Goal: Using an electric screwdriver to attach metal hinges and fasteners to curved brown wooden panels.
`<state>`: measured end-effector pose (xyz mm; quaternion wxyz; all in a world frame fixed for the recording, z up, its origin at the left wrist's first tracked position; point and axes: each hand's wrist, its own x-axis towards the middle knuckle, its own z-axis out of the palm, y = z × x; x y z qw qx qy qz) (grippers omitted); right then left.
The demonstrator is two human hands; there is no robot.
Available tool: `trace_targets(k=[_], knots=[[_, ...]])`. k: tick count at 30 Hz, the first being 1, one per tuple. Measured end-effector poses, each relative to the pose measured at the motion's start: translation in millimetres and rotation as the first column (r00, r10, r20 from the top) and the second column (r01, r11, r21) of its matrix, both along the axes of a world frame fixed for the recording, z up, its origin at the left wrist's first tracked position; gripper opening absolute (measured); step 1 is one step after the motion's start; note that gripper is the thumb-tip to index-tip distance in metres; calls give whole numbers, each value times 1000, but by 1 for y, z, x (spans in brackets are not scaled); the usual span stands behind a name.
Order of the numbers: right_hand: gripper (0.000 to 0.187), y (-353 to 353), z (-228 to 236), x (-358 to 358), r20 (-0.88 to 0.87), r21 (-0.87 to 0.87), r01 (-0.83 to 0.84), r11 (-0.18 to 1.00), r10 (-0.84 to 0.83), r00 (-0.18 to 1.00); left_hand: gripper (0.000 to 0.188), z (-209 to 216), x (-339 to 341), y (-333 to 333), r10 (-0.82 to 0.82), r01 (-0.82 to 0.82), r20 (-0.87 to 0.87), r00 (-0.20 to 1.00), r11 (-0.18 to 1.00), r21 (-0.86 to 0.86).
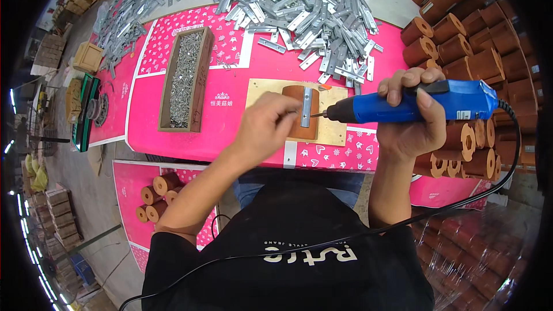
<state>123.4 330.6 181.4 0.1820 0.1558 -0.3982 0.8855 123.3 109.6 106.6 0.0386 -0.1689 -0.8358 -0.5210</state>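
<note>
A blue electric screwdriver with a black nose is gripped in my right hand, its bit pointing left. The bit's tip is close to a flat metal strip that lies along a brown wooden cylinder. The cylinder rests on a pale wooden board. My left hand is at the cylinder's left side, thumb and fingers pinched together near the strip. Whatever is between those fingertips is too small to make out.
A narrow wooden box full of screws stands left of the board. A heap of metal strips spreads across the far table. Brown cylinders are stacked at right, more at lower left. The screwdriver's black cable crosses my front.
</note>
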Motion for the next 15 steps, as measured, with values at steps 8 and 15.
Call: trace_targets(k=[8, 15], knots=[[29, -15, 8, -2, 23, 40, -38, 998, 37, 999, 11, -2, 14, 7, -63, 57, -130, 990, 997, -52], [29, -13, 8, -1, 22, 43, -27, 999, 27, 999, 12, -7, 15, 6, -34, 33, -72, 997, 999, -13]])
